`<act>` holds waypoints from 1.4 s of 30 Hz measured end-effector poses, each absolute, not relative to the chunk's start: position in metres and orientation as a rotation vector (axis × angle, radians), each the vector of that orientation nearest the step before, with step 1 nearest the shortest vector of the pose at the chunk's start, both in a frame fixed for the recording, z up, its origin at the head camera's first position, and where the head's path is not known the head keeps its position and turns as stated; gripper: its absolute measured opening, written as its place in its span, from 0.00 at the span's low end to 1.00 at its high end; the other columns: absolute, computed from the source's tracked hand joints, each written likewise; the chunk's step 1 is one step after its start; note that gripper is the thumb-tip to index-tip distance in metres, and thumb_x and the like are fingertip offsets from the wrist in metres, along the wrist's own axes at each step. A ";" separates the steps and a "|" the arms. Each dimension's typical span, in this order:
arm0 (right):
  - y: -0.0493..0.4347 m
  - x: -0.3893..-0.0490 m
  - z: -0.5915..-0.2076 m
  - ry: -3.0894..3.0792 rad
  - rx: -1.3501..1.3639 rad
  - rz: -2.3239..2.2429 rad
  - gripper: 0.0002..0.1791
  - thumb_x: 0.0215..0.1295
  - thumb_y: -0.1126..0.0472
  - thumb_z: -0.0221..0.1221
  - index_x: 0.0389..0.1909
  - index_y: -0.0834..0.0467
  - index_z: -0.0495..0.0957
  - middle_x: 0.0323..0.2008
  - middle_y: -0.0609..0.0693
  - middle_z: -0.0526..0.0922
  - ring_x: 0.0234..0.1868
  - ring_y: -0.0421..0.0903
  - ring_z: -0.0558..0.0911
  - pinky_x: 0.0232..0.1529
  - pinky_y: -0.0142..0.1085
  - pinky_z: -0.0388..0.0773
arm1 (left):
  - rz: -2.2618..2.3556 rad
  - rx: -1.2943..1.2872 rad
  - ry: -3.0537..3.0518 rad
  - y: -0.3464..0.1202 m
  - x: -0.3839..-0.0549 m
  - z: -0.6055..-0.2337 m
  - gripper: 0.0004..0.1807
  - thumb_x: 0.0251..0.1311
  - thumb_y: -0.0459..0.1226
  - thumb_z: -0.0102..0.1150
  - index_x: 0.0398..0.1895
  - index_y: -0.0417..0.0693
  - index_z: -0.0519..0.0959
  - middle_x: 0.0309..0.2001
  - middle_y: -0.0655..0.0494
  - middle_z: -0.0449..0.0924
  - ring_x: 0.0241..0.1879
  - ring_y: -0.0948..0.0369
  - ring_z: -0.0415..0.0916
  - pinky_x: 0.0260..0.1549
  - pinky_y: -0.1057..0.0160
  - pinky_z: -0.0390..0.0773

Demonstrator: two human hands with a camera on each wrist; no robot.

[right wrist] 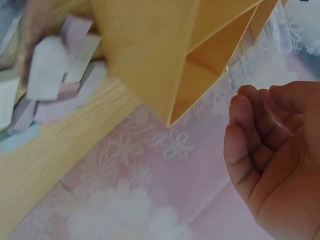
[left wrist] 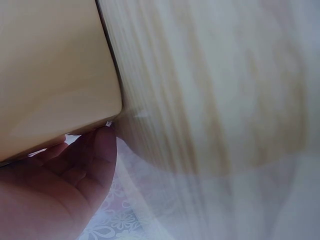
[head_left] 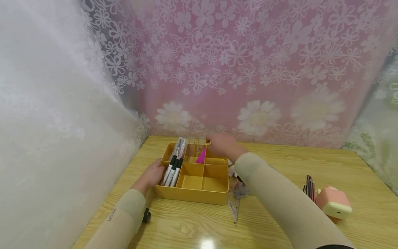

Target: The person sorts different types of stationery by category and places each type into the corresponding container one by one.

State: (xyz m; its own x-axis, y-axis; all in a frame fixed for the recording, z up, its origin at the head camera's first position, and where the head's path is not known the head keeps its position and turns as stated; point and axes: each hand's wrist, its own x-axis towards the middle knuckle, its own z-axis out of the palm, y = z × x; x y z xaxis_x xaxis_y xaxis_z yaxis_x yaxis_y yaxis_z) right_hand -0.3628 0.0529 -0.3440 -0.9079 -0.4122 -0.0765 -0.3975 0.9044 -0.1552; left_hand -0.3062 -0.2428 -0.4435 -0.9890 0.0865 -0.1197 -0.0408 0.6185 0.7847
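Note:
A yellow divided organizer stands on the table. My left hand touches its left wall, and in the left wrist view the fingers lie against the wall near the bottom corner. My right hand is over the back rim, thumb and fingertips pinching a clear plastic piece, partly hidden, at the back middle compartment. A magenta triangular piece sits in that compartment. Black-capped white markers fill the front left compartment. Clear-wrapped pens lean in the back left one.
Clear rulers and small items lie right of the organizer, partly under my right forearm. Farther right are dark pencils and a pink and cream pencil sharpener. A small black object is beside my left sleeve. Flowered curtain hangs behind the table.

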 end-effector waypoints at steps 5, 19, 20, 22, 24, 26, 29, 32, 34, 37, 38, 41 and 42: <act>0.078 -0.360 -0.340 2.963 -0.629 -0.253 0.23 0.73 0.61 0.48 0.66 0.53 0.75 0.60 0.52 0.80 0.49 0.51 0.82 0.34 0.43 0.77 | 1.314 0.035 2.679 -0.241 -0.306 -0.442 0.27 0.78 0.41 0.33 0.75 0.43 0.60 0.71 0.39 0.65 0.71 0.42 0.61 0.70 0.38 0.55; 0.141 -0.335 -0.331 3.001 -0.687 -0.317 0.16 0.75 0.60 0.51 0.58 0.59 0.78 0.57 0.57 0.81 0.41 0.50 0.82 0.39 0.46 0.78 | 1.305 0.043 2.666 -0.240 -0.307 -0.439 0.27 0.78 0.41 0.31 0.77 0.42 0.57 0.73 0.39 0.62 0.72 0.42 0.58 0.71 0.38 0.53; 0.143 -0.333 -0.331 3.002 -0.694 -0.318 0.16 0.74 0.60 0.52 0.57 0.59 0.78 0.56 0.56 0.81 0.39 0.49 0.82 0.39 0.47 0.79 | 1.309 0.036 2.663 -0.240 -0.306 -0.439 0.27 0.78 0.41 0.31 0.77 0.43 0.58 0.73 0.39 0.62 0.72 0.42 0.58 0.71 0.38 0.53; 0.147 -0.328 -0.331 3.000 -0.718 -0.312 0.15 0.74 0.60 0.54 0.55 0.59 0.79 0.53 0.56 0.82 0.37 0.47 0.81 0.38 0.47 0.80 | 1.308 0.027 2.665 -0.240 -0.305 -0.439 0.27 0.78 0.41 0.31 0.76 0.43 0.58 0.73 0.39 0.63 0.72 0.42 0.59 0.71 0.38 0.53; 0.150 -0.323 -0.333 2.999 -0.740 -0.290 0.14 0.73 0.60 0.55 0.54 0.58 0.80 0.48 0.54 0.84 0.35 0.46 0.81 0.36 0.45 0.80 | 1.300 0.029 2.669 -0.241 -0.304 -0.439 0.27 0.78 0.40 0.31 0.76 0.42 0.58 0.73 0.38 0.63 0.72 0.41 0.59 0.70 0.37 0.53; 0.154 -0.318 -0.336 2.989 -0.731 -0.259 0.13 0.72 0.58 0.57 0.53 0.56 0.81 0.41 0.50 0.84 0.32 0.44 0.79 0.33 0.43 0.79 | 1.302 0.019 2.665 -0.241 -0.304 -0.439 0.27 0.78 0.41 0.31 0.76 0.42 0.58 0.73 0.38 0.63 0.72 0.42 0.59 0.70 0.38 0.53; 0.159 -0.310 -0.344 2.960 -0.699 -0.232 0.14 0.72 0.55 0.59 0.53 0.55 0.80 0.33 0.44 0.81 0.28 0.42 0.78 0.29 0.40 0.77 | 1.303 0.017 2.661 -0.242 -0.303 -0.440 0.27 0.78 0.41 0.31 0.76 0.42 0.58 0.73 0.39 0.62 0.72 0.42 0.59 0.70 0.37 0.53; 0.164 -0.304 -0.352 2.929 -0.674 -0.247 0.14 0.71 0.54 0.60 0.54 0.55 0.80 0.31 0.43 0.79 0.27 0.42 0.76 0.27 0.40 0.75 | 1.308 0.013 2.660 -0.242 -0.303 -0.439 0.27 0.78 0.41 0.31 0.76 0.43 0.58 0.73 0.39 0.63 0.72 0.42 0.59 0.71 0.37 0.52; 0.167 -0.301 -0.358 2.919 -0.675 -0.254 0.14 0.70 0.54 0.61 0.53 0.55 0.80 0.31 0.43 0.79 0.27 0.41 0.76 0.28 0.40 0.76 | 1.302 0.017 2.664 -0.243 -0.303 -0.439 0.27 0.78 0.41 0.31 0.76 0.43 0.58 0.73 0.39 0.63 0.72 0.42 0.58 0.70 0.37 0.53; 0.174 -0.297 -0.368 2.903 -0.654 -0.257 0.13 0.70 0.55 0.61 0.51 0.55 0.80 0.30 0.42 0.78 0.28 0.41 0.75 0.29 0.40 0.75 | 1.291 0.027 2.667 -0.242 -0.303 -0.439 0.27 0.78 0.41 0.31 0.76 0.43 0.58 0.73 0.39 0.63 0.72 0.41 0.58 0.70 0.37 0.53; 0.176 -0.296 -0.372 2.902 -0.644 -0.255 0.13 0.70 0.54 0.61 0.51 0.55 0.81 0.30 0.42 0.78 0.27 0.41 0.75 0.28 0.40 0.74 | 1.292 0.027 2.665 -0.242 -0.303 -0.439 0.27 0.78 0.41 0.31 0.76 0.43 0.58 0.73 0.39 0.63 0.72 0.41 0.58 0.70 0.37 0.54; 0.183 -0.293 -0.381 2.895 -0.622 -0.277 0.11 0.71 0.56 0.60 0.49 0.55 0.81 0.29 0.41 0.78 0.26 0.41 0.74 0.28 0.40 0.73 | 1.290 0.028 2.663 -0.242 -0.303 -0.440 0.27 0.79 0.41 0.31 0.76 0.43 0.58 0.73 0.39 0.63 0.72 0.41 0.58 0.70 0.37 0.54; 0.186 -0.292 -0.384 2.888 -0.610 -0.295 0.10 0.71 0.56 0.60 0.49 0.55 0.81 0.29 0.42 0.78 0.26 0.42 0.74 0.28 0.40 0.73 | 1.291 0.026 2.663 -0.242 -0.304 -0.440 0.27 0.79 0.41 0.31 0.76 0.43 0.58 0.73 0.38 0.63 0.72 0.41 0.58 0.70 0.37 0.53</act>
State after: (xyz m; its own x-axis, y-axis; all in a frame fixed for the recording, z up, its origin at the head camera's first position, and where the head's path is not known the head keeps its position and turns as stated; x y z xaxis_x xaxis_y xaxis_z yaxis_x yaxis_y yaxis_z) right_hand -0.2919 0.1856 -0.3840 -0.9010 -0.4143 -0.1289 -0.3798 0.8966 -0.2276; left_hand -0.3036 -0.2417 -0.4399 -0.9833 0.0945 -0.1556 -0.0637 0.6222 0.7803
